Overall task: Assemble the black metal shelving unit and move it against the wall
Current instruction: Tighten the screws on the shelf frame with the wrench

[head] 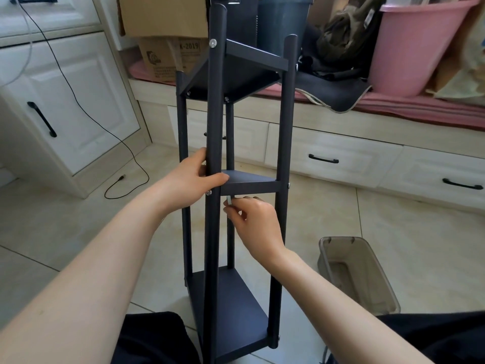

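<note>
**Asker:** What sort of room is this?

**Describer:** Beige floor tiles [393,232] fill the lower part of the view. White cabinets [65,101] with black handles stand on the left. A low white drawer unit [341,158] runs across the back, topped by a pink cushion [420,106].

**Asker:** Where is the shelving unit?

**Describer:** The black metal shelving unit [286,143] stands on the floor, right in front of the seated person, between their knees. It has four round posts and three dark shelves: one at the top, one in the middle, one at the bottom. Silver bolt heads show on the posts where the shelves join.

**Asker:** What are the hands doing?

**Describer:** The left hand [194,177] is wrapped around the near left post [215,114], just above the middle shelf [249,183], with the thumb lying across the front. The right hand [254,222] is just under that shelf, pinching a small silver tool [228,200] between thumb and fingers. It looks like a hex key, though it is too small to be sure.

**Asker:** Anything else nearby?

**Describer:** A translucent grey bin [359,277] sits on the floor to the right. On the cushion are cardboard boxes [168,43], a dark bin [283,19], an olive bag [349,30] and a pink tub [417,46]. A thin black cable [86,111] trails down the cabinets onto the tiles.
</note>
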### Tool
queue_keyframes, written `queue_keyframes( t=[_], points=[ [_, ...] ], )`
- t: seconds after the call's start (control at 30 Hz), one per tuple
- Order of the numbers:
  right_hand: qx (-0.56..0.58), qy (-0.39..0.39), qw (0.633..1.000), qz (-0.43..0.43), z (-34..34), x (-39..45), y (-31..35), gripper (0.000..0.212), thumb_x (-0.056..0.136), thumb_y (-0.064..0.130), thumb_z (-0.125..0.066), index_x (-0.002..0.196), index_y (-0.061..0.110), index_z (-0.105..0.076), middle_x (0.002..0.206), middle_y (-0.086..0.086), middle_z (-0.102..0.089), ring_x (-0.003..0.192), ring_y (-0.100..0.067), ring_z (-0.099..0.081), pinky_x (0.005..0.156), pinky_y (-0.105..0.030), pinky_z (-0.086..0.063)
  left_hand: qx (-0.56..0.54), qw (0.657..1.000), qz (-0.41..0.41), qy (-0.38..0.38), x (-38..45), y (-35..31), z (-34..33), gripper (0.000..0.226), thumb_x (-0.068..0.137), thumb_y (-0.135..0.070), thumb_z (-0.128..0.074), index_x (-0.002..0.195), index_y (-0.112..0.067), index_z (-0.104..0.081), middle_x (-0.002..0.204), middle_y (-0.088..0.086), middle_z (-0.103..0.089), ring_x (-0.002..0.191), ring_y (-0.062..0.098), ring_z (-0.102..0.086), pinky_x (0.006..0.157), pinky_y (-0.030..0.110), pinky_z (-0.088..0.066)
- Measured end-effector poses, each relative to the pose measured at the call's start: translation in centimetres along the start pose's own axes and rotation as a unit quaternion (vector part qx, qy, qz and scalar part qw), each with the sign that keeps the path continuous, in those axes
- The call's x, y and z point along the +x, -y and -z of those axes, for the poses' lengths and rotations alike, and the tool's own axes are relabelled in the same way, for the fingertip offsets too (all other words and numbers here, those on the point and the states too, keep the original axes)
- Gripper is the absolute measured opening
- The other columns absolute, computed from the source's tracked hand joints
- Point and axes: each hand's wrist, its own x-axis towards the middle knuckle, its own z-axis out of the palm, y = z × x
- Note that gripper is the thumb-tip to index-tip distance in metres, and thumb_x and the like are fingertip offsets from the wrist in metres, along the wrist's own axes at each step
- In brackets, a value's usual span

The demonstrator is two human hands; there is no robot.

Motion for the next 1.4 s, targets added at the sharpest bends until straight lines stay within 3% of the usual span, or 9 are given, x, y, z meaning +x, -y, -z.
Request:
queue_keyframes(
  t=[0.23, 0.5, 0.63, 0.83, 0.93, 1.03, 1.17, 1.27, 1.4],
  points=[
    [0.012, -0.109, 0.994, 0.019, -2.8, -0.1, -0.1, 0.007, 0.087, 0.012, -0.074, 0.082, 0.007, -0.075, 0.074, -0.003, -0.071, 0.075, -0.021, -0.063, 0.068, -0.021, -0.041, 0.002, 1.000, 0.004, -0.006, 0.3, 0.5, 0.2, 0.042, 0.096, -0.036, -0.066, 0.132, -0.028, -0.047, 0.114, -0.014, -0.063, 0.103, 0.003, -0.062, 0.073, 0.015, -0.048],
    [0.072, -0.140, 0.986, 0.043, -5.5, 0.8, -0.7, 0.008, 0.088, 0.007, -0.071, 0.082, 0.003, -0.073, 0.077, -0.006, -0.071, 0.070, -0.022, -0.064, 0.065, -0.035, -0.054, -0.017, 1.000, 0.006, -0.006, 0.4, 1.0, 0.5, 0.032, 0.094, -0.035, -0.068, 0.123, -0.030, -0.054, 0.109, -0.011, -0.070, 0.097, 0.003, -0.066, 0.073, 0.016, -0.048],
    [0.129, -0.145, 0.981, 0.032, -6.4, 0.8, -0.4, 0.007, 0.088, 0.004, -0.068, 0.089, 0.001, -0.074, 0.079, -0.008, -0.072, 0.072, -0.015, -0.061, 0.068, -0.023, -0.051, -0.014, 1.000, 0.005, -0.007, 0.6, 1.2, 0.5, 0.031, 0.094, -0.035, -0.068, 0.121, -0.031, -0.054, 0.105, -0.011, -0.072, 0.095, 0.004, -0.067, 0.072, 0.017, -0.048],
    [0.151, -0.089, 0.984, -0.020, -5.8, -0.3, -0.8, 0.015, 0.094, 0.005, -0.061, 0.082, 0.002, -0.070, 0.068, 0.008, -0.058, 0.063, 0.003, -0.052, 0.062, -0.007, -0.035, -0.013, 1.000, -0.003, -0.011, 1.0, 1.5, 0.4, 0.028, 0.093, -0.037, -0.070, 0.116, -0.035, -0.055, 0.098, -0.016, -0.071, 0.085, -0.007, -0.066, 0.070, 0.015, -0.048],
    [0.128, -0.017, 0.991, -0.024, -3.9, -1.5, -1.8, 0.021, 0.098, 0.012, -0.059, 0.084, 0.002, -0.072, 0.073, -0.003, -0.068, 0.069, -0.010, -0.062, 0.065, -0.025, -0.049, -0.010, 1.000, -0.002, -0.019, 1.1, 1.5, 0.3, 0.028, 0.093, -0.036, -0.071, 0.116, -0.034, -0.054, 0.099, -0.016, -0.070, 0.085, -0.003, -0.067, 0.069, 0.015, -0.048],
    [0.094, 0.009, 0.996, -0.005, -1.1, -2.0, -2.5, 0.025, 0.099, 0.016, -0.058, 0.081, 0.003, -0.070, 0.070, -0.005, -0.066, 0.065, -0.022, -0.060, 0.065, -0.041, -0.049, -0.005, 1.000, 0.001, -0.021, 0.9, 1.3, 0.3, 0.033, 0.092, -0.038, -0.071, 0.119, -0.034, -0.054, 0.100, -0.013, -0.069, 0.089, 0.003, -0.068, 0.069, 0.018, -0.050],
    [0.007, 0.043, 0.997, 0.056, 3.2, -2.2, -2.2, 0.023, 0.097, 0.014, -0.059, 0.080, 0.004, -0.070, 0.067, -0.004, -0.065, 0.061, -0.024, -0.057, 0.062, -0.043, -0.049, 0.006, 1.000, 0.001, -0.022, 0.3, 0.8, 0.2, 0.030, 0.092, -0.037, -0.072, 0.115, -0.037, -0.052, 0.100, -0.016, -0.067, 0.083, -0.005, -0.065, 0.057, 0.009, -0.048],
    [-0.038, 0.060, 0.994, 0.082, 7.0, -1.5, -1.2, 0.022, 0.095, 0.016, -0.060, 0.075, 0.010, -0.068, 0.065, 0.003, -0.061, 0.060, -0.024, -0.056, 0.061, -0.041, -0.050, 0.015, 1.000, 0.006, -0.024, 0.0, 0.6, 0.2, 0.029, 0.091, -0.036, -0.072, 0.114, -0.031, -0.054, 0.099, -0.011, -0.067, 0.087, 0.003, -0.065, 0.062, 0.015, -0.048],
    [-0.049, 0.091, 0.995, 0.015, 11.4, 1.2, -1.2, 0.020, 0.095, 0.021, -0.059, 0.079, 0.016, -0.071, 0.073, 0.003, -0.065, 0.070, -0.022, -0.058, 0.068, -0.039, -0.050, 0.022, 0.999, 0.017, -0.020, -0.6, 0.4, 0.4, 0.025, 0.089, -0.033, -0.074, 0.106, -0.025, -0.057, 0.099, 0.001, -0.070, 0.089, 0.012, -0.067, 0.065, 0.019, -0.048]
  ],
)
